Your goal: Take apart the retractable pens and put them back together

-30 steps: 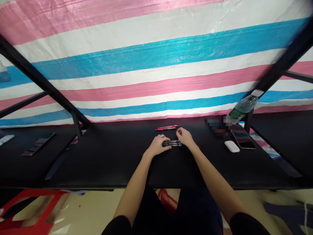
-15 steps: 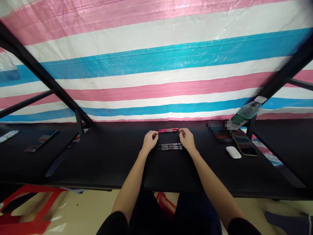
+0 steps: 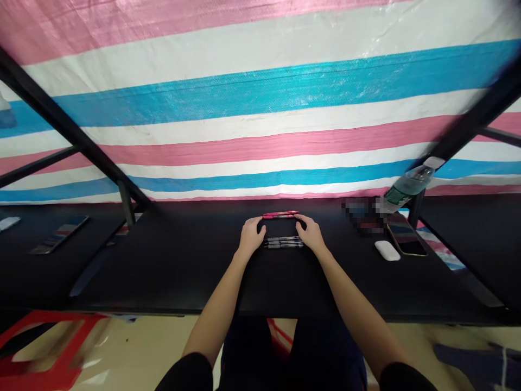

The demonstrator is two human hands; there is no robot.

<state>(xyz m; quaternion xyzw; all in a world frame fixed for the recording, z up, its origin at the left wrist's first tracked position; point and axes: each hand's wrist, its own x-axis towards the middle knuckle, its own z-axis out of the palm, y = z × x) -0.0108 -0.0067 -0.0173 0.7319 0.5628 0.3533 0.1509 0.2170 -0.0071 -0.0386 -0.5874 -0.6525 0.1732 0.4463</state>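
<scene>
Two red pens (image 3: 280, 215) lie side by side across the black table, their right ends slightly apart. Nearer to me is a row of several clear-barrelled pens with dark parts (image 3: 284, 243). My left hand (image 3: 252, 234) rests at the left ends of both groups, fingertips by the red pens and thumb near the clear ones. At the right ends is my right hand (image 3: 310, 232), posed the same way. On both hands the thumb stands apart from the fingers, and neither grips a pen.
On the right are a tilted plastic bottle (image 3: 409, 190), a phone (image 3: 407, 236), a white rounded case (image 3: 387, 251) and a pixelated patch. Another phone (image 3: 60, 235) lies on the left. Black slanted bars flank the table (image 3: 171, 271); a striped sheet (image 3: 260, 125) hangs behind.
Both thumbs have moved away from the fingertips and toward me, opening the pinches at the red pens' ends. The red pens now fan slightly. The view has shifted a little.
</scene>
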